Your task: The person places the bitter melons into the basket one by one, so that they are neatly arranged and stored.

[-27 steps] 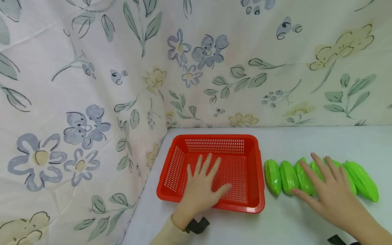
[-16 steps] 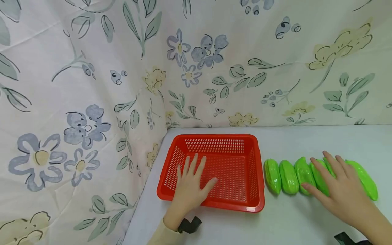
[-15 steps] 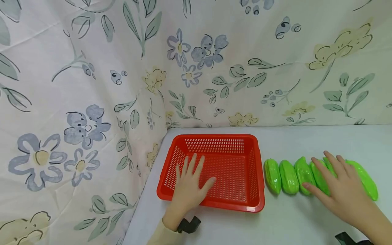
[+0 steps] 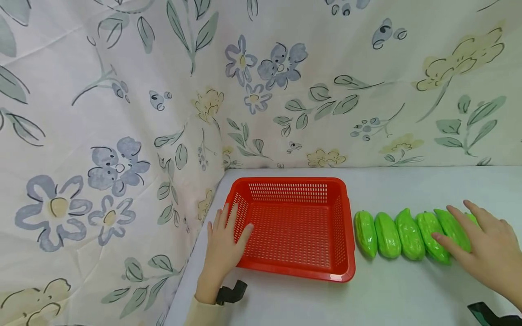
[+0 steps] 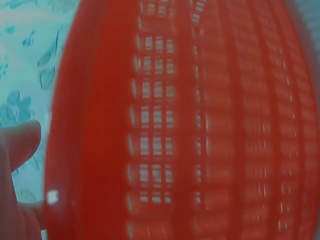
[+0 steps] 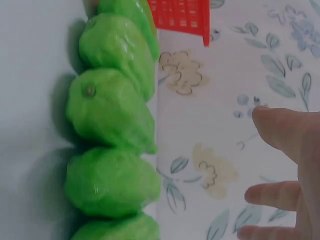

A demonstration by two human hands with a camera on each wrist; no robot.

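A red perforated plastic basket (image 4: 293,267) stands on the table with nothing in it. My left hand (image 4: 222,253) is at the basket's left rim, fingers extended; whether it touches the rim I cannot tell. In the left wrist view the basket's side (image 5: 115,100) fills most of the picture, with the thumb (image 5: 24,142) at the left. Right of the basket lie several glossy green, elongated fruit or vegetables (image 4: 409,235) in a row. Over the row's right end is my right hand (image 4: 489,253), fingers spread and holding nothing, hiding the last piece partly.
The table (image 4: 310,303) has a white top. A floral cloth (image 4: 367,104) rises along its back edge and left side. Each wrist carries a black strap mount, such as the left wrist mount (image 4: 231,293).
My left hand has moved left, from over the basket to its left rim. My right hand has shifted right along the green row, uncovering more pieces. Basket and green pieces stay in place.
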